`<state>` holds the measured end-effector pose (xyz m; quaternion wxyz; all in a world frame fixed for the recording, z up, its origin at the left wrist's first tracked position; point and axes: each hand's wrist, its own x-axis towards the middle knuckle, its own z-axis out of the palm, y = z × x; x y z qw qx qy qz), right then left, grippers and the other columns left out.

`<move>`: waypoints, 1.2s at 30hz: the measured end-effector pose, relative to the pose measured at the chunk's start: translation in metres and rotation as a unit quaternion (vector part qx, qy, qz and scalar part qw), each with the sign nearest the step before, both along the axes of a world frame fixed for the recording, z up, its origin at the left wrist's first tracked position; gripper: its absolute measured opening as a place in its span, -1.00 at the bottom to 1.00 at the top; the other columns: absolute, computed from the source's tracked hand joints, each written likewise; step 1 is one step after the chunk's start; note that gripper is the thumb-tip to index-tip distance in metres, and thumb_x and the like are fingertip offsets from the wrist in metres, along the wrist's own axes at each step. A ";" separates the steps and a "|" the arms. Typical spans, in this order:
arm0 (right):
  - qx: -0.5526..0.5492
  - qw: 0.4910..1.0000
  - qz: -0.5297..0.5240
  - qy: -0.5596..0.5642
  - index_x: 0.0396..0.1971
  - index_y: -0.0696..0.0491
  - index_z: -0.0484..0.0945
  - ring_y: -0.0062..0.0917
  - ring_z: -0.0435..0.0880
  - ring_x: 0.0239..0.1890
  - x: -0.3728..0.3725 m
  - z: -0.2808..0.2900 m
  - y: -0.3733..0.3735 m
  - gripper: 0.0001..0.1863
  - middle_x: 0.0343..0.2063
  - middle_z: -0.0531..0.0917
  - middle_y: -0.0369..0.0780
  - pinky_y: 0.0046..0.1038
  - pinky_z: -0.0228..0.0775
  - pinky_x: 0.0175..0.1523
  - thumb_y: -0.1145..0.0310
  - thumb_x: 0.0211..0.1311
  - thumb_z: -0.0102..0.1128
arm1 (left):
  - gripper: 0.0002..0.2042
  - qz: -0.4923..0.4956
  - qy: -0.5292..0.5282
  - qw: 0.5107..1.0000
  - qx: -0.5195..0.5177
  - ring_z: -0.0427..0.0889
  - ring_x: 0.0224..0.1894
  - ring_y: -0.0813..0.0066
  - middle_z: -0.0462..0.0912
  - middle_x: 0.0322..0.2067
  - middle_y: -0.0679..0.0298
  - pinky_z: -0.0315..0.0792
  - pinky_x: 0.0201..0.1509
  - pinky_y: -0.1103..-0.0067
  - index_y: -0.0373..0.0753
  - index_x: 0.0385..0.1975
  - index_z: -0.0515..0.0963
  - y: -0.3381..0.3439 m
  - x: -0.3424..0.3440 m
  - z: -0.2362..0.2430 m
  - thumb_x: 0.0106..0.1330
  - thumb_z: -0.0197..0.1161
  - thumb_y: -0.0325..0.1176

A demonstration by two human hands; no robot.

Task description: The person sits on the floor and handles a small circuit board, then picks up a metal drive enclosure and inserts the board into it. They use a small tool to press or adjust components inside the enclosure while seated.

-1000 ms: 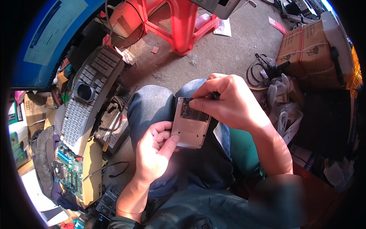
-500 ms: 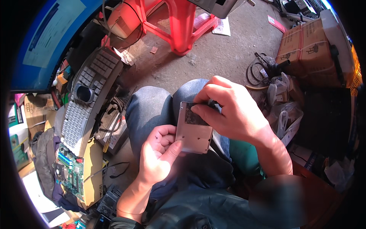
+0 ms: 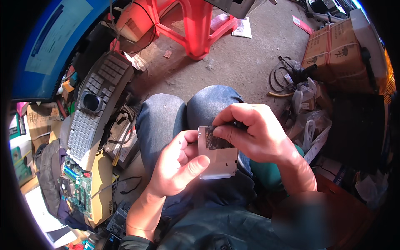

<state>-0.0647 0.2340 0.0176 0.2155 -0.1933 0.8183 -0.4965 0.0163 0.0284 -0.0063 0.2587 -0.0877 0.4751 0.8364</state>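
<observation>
Above my lap I hold a flat, silver metal drive case (image 3: 221, 164) with small holes near its edges. A small dark circuit board (image 3: 213, 143) lies across its far end, partly covered by my fingers. My left hand (image 3: 177, 162) closes on the case's left edge, the thumb near its face and the other fingers curled beside and behind it. With thumb and bent forefinger, my right hand (image 3: 254, 131) pinches the board at its far edge. The remaining right fingers are folded in, and what lies beneath them is hidden.
At left stand a white keyboard (image 3: 83, 133), a green motherboard (image 3: 79, 187) on a box, and a lit monitor (image 3: 54, 41). A red plastic stool (image 3: 196, 33) is ahead. Cardboard box (image 3: 333, 54), plastic bags (image 3: 312, 129) and coiled cable (image 3: 277, 77) lie at right.
Both hands and the drive case have moved slightly nearer to me and to the right. My left thumb has lifted or shifted along the case. The right hand still pinches the board.
</observation>
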 end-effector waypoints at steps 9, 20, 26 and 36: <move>-0.029 0.998 -0.040 0.045 -0.29 0.17 0.65 -0.51 0.69 -0.42 0.013 -0.011 0.001 -0.88 -0.48 0.68 -0.16 -0.49 0.50 -0.27 0.52 0.17 0.37 | -0.57 -0.044 0.022 0.999 -0.015 0.58 0.06 0.51 0.56 0.02 0.17 0.48 0.17 0.52 -0.41 0.20 0.31 0.009 -0.011 -0.012 0.36 0.22 -0.62; -0.036 0.993 -0.087 0.077 -0.35 0.12 0.68 -0.22 0.70 -0.43 0.022 -0.016 -0.002 -0.91 -0.51 0.66 -0.11 -0.35 0.52 -0.30 0.44 0.16 0.36 | -0.54 -0.034 0.039 0.998 -0.028 0.61 0.08 0.44 0.58 0.02 0.13 0.50 0.17 0.50 -0.39 0.20 0.31 0.013 -0.006 -0.017 0.30 0.20 -0.72; -0.026 0.989 -0.103 0.101 -0.38 0.11 0.67 -0.23 0.67 -0.47 0.024 -0.015 -0.004 -0.92 -0.54 0.64 -0.13 -0.34 0.49 -0.35 0.45 0.14 0.38 | -0.55 -0.027 0.049 0.998 -0.016 0.62 0.06 0.41 0.58 0.01 0.10 0.51 0.15 0.50 -0.39 0.19 0.29 0.014 -0.005 -0.018 0.31 0.17 -0.74; -0.025 0.990 -0.098 0.101 -0.37 0.10 0.68 -0.24 0.67 -0.47 0.023 -0.015 -0.003 -0.92 -0.53 0.64 -0.14 -0.34 0.50 -0.36 0.45 0.14 0.38 | -0.56 -0.018 0.044 0.999 -0.004 0.63 0.05 0.40 0.60 -0.01 0.09 0.51 0.15 0.50 -0.39 0.18 0.29 0.016 -0.005 -0.019 0.31 0.17 -0.75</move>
